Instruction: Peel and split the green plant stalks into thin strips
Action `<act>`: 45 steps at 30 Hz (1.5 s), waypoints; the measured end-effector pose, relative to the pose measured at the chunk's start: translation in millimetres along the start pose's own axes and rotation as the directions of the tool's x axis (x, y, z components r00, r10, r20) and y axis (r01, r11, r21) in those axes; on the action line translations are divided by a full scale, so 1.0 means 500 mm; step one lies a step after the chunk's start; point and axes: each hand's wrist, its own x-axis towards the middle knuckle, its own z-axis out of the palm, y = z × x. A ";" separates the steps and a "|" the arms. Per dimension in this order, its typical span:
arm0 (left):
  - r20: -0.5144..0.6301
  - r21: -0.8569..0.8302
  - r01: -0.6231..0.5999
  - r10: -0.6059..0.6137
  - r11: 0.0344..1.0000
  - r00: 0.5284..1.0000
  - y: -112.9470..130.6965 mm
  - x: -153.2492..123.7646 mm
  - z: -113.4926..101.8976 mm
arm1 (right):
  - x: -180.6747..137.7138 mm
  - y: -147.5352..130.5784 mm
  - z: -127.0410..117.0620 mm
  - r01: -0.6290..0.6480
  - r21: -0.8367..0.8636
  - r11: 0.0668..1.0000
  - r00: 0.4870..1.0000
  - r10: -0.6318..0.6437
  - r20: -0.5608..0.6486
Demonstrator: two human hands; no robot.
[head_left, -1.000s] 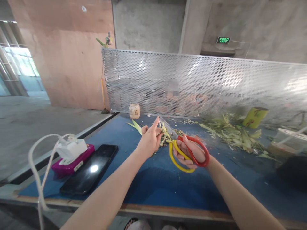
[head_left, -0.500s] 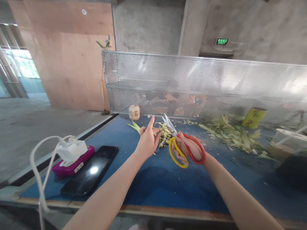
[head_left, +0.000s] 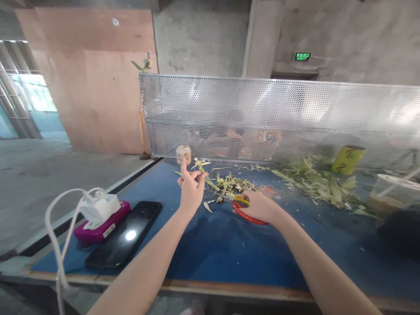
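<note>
My left hand (head_left: 189, 189) is raised over the blue table (head_left: 213, 245), pinching a thin green plant stem (head_left: 205, 175) with small leaves at its tip; the index finger points up. My right hand (head_left: 260, 206) is closed around the red and yellow handles of a pair of scissors (head_left: 241, 205), held low and flat near the table. The blades point left toward the stem. Between my hands lies a small heap of cut plant bits (head_left: 234, 183).
A black phone (head_left: 124, 234), a magenta box (head_left: 98, 221) and a white charger (head_left: 100, 204) with cable lie at the left. A pile of green husks (head_left: 320, 183), a yellow cup (head_left: 348, 159) and a small jar (head_left: 183, 154) stand before the perforated metal screen (head_left: 278, 118).
My right hand has turned over and lowered the scissors from upright to flat near the table. My left hand has lifted a green stem, moving slightly left and up.
</note>
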 end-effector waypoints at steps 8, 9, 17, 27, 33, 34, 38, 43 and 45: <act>-0.003 0.014 0.011 -0.011 1.000 1.000 -0.004 0.002 0.005 | 0.005 0.017 0.012 0.040 0.145 0.989 0.996 -0.050 0.069; -0.007 0.020 0.012 -0.012 1.000 1.000 -0.006 0.003 0.005 | 0.007 0.018 0.013 0.073 0.147 0.986 0.997 -0.076 0.010; -0.007 0.107 -0.053 0.055 0.993 0.998 -0.018 0.004 0.009 | 0.017 -0.047 0.033 0.351 0.105 0.930 0.930 -0.334 -0.156; -0.077 0.110 0.013 -0.005 0.994 0.997 -0.019 0.010 -0.006 | 0.064 -0.153 0.069 0.339 0.015 0.941 0.940 -0.338 -0.054; -0.049 0.090 -0.036 0.040 0.995 0.998 -0.014 0.007 0.003 | 0.066 -0.142 0.084 0.382 0.038 0.923 0.924 -0.380 -0.053; -0.045 0.091 -0.042 0.047 0.995 0.998 -0.013 0.007 0.004 | 0.066 -0.139 0.083 0.392 0.046 0.919 0.919 -0.390 -0.051; -0.030 0.096 -0.054 0.057 0.994 0.998 -0.015 0.009 0.006 | 0.065 -0.123 0.075 0.428 0.103 0.898 0.904 -0.426 -0.042; -0.045 0.107 -0.038 0.043 0.994 0.998 -0.020 0.011 0.006 | 0.067 -0.096 0.062 0.457 0.290 0.841 0.884 -0.467 -0.040; -0.044 0.107 -0.034 0.039 0.994 0.998 -0.021 0.011 0.007 | 0.071 -0.078 0.049 0.413 0.428 0.804 0.903 -0.422 -0.080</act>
